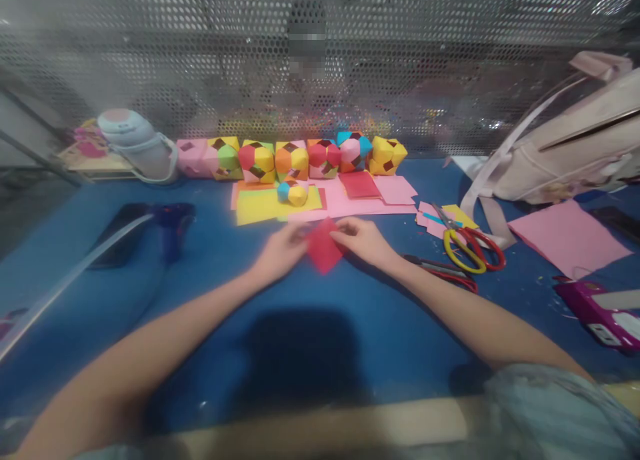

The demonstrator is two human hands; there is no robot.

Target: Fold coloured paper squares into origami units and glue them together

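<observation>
We see the left hand [283, 250] and the right hand [363, 239] meeting over the middle of the blue table [300, 353]. Each has its fingers curled closed on one side of a red paper [324, 248], which sits corner-down between them, low over the tabletop.

We judge the main risk to be a crooked crease. The sheet is thin and gripped only at its two upper edges, so an uneven pull could skew it or tear a corner. The loose yellow sheet [260, 207] and pink sheets [350, 203] lie just beyond the hands with a small blue-and-yellow paper ball [293, 192] on them, and a forward push could scatter them. The right forearm passes close to the dark scissors [445, 273], with the yellow-and-red scissors [470, 250] a little farther off. A sweep outward could knock them or catch a blade.

Much is hard to make out. The whole picture is soft, so we cannot count fingers on the paper or tell whether it is already folded. The row of paper balls [290, 160] against the perforated screen [200, 60] shows colour but little detail. The pink backpack [565, 160] and the magenta object [597, 310] are cut off at the right edge. We cannot identify the dark blue tool [173, 223] on the left.
</observation>
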